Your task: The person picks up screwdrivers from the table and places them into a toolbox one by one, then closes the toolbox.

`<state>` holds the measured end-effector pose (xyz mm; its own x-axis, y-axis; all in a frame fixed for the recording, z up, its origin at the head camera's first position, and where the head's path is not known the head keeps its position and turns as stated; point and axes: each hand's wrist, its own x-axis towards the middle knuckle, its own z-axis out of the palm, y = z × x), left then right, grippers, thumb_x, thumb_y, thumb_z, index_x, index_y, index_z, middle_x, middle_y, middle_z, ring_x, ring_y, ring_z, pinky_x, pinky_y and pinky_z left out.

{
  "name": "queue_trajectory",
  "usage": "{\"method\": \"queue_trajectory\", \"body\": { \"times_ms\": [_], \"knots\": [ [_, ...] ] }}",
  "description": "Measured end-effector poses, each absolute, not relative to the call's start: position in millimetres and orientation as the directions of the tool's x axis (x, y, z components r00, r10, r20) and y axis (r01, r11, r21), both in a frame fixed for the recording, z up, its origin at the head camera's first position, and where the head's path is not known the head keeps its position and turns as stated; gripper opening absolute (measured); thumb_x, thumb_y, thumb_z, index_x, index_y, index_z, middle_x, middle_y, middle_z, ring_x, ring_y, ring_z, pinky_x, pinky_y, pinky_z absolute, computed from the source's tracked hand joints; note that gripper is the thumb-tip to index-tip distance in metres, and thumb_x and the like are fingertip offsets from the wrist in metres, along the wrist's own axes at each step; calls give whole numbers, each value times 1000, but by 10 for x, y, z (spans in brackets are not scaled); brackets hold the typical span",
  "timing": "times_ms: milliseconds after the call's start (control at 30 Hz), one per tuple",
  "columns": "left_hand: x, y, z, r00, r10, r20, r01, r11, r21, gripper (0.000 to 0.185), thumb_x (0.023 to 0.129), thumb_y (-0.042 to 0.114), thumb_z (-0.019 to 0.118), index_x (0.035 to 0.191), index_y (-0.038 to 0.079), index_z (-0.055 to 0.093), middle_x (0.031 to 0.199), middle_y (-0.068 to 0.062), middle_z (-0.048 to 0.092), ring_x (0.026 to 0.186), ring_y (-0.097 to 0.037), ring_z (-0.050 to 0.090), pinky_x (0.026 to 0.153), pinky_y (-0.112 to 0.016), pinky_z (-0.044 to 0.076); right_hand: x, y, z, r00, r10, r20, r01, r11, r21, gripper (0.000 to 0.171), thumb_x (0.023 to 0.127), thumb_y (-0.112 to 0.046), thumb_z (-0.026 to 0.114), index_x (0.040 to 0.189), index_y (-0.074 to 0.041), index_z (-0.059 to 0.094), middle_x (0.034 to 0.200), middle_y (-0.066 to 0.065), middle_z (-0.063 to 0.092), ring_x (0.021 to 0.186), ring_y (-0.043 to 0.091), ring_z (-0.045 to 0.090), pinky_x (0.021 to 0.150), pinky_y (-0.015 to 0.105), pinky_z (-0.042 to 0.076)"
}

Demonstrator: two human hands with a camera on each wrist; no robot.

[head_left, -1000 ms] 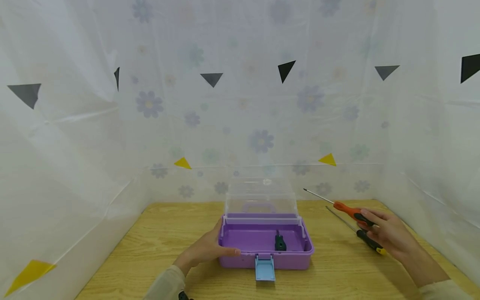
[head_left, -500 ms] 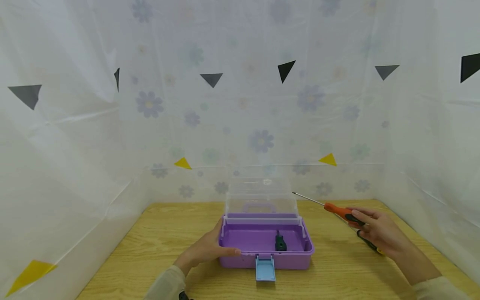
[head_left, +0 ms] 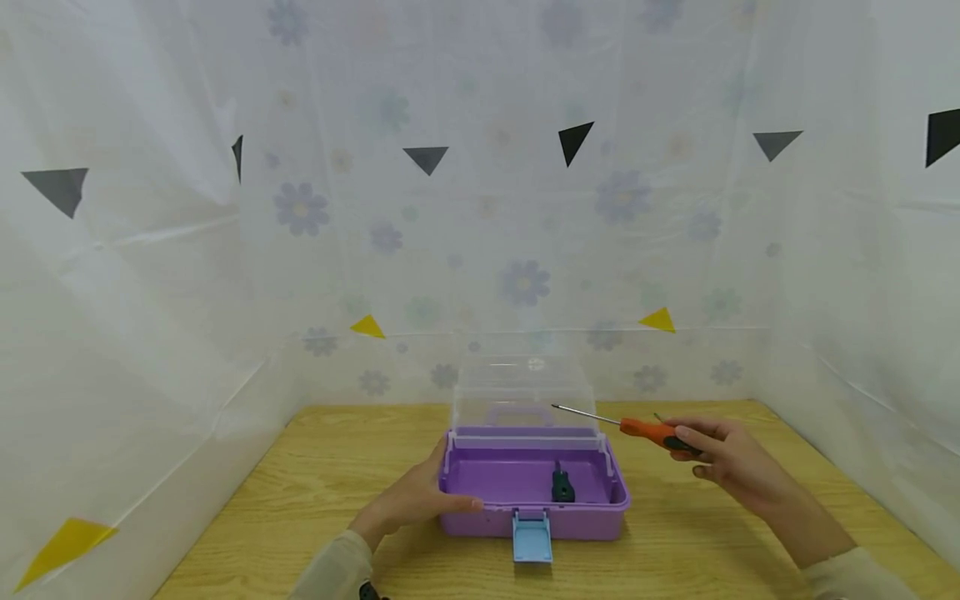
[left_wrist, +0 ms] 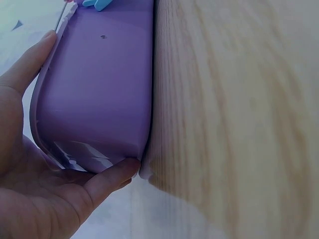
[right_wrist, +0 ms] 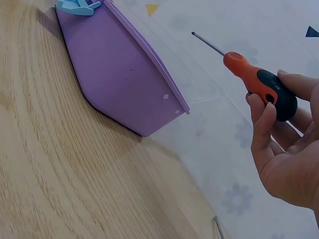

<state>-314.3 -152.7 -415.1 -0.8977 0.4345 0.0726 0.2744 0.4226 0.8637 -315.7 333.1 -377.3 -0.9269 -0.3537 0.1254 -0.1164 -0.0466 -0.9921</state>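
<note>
One screwdriver, light and stiff, hangs just right of the open purple box, pinched by its rubbery handle in the right hand. Left hand cups the box's left end on the counter.

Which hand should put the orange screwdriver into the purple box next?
Right. The right hand already grips the orange screwdriver beside the open purple box; the left hand holds the box's left end.

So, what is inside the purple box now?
Inside the purple box, whose clear lid stands open, one small dark green tool lies right of centre. The remaining visible floor is bare purple; the near wall hides the strip of floor just behind it.
</note>
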Motion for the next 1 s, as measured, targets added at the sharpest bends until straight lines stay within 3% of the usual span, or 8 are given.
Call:
{"method": "queue_trajectory", "body": {
  "times_ms": [167, 367, 633, 700, 833, 1000],
  "knots": [
    [-3150, -1524, -4154, -896, 438, 77, 279, 420, 863, 129, 82, 44, 86, 166, 7, -4, 155, -27, 43, 135, -42, 49, 114, -66, 31, -3130, 3245, -3740, -908, -399, 127, -127, -27, -992, 32, 112, -14, 48, 134, -11, 71, 129, 10, 54, 97, 17, 65, 71, 28, 54],
    [-3149, -1526, -4149, -895, 441, 74, 277, 416, 866, 127, 82, 43, 86, 166, 8, -3, 155, -26, 43, 135, -42, 49, 113, -65, 31, -3143, 3165, -3744, -880, -458, 125, -109, -60, -992, 32, 112, -14, 47, 132, -16, 72, 127, 5, 62, 99, 17, 68, 73, 28, 57],
    [-3151, -1531, -4150, -894, 441, 78, 284, 423, 860, 127, 82, 43, 86, 166, 7, -3, 155, -27, 42, 136, -43, 48, 113, -66, 31, -3202, 2973, -3773, -861, -499, 95, -79, -53, -995, 30, 111, -14, 50, 131, -12, 72, 123, 9, 67, 98, 18, 70, 74, 28, 58],
    [-3152, -1532, -4150, -894, 441, 80, 287, 426, 858, 127, 82, 44, 85, 166, 7, -3, 156, -27, 41, 137, -44, 46, 114, -66, 30, -3218, 2905, -3769, -861, -501, 86, -85, -25, -996, 28, 111, -15, 52, 129, -12, 73, 120, 11, 69, 96, 19, 70, 72, 27, 57],
    [-3157, -1530, -4150, -894, 442, 80, 288, 427, 857, 128, 82, 44, 85, 166, 7, -3, 157, -27, 39, 138, -44, 45, 114, -66, 29, -3233, 2767, -3765, -863, -500, 73, -129, 78, -989, 33, 108, -18, 57, 135, 0, 66, 121, 15, 68, 96, 25, 69, 68, 28, 53],
    [-3163, -1519, -4148, -895, 441, 75, 287, 438, 852, 127, 83, 44, 85, 166, 6, -4, 160, -26, 36, 141, -44, 42, 114, -66, 29, -3224, 2636, -3779, -880, -471, 59, -196, 248, -949, 44, 104, -26, 66, 134, 6, 64, 123, 16, 68, 97, 34, 68, 69, 38, 56]
  ]
}}
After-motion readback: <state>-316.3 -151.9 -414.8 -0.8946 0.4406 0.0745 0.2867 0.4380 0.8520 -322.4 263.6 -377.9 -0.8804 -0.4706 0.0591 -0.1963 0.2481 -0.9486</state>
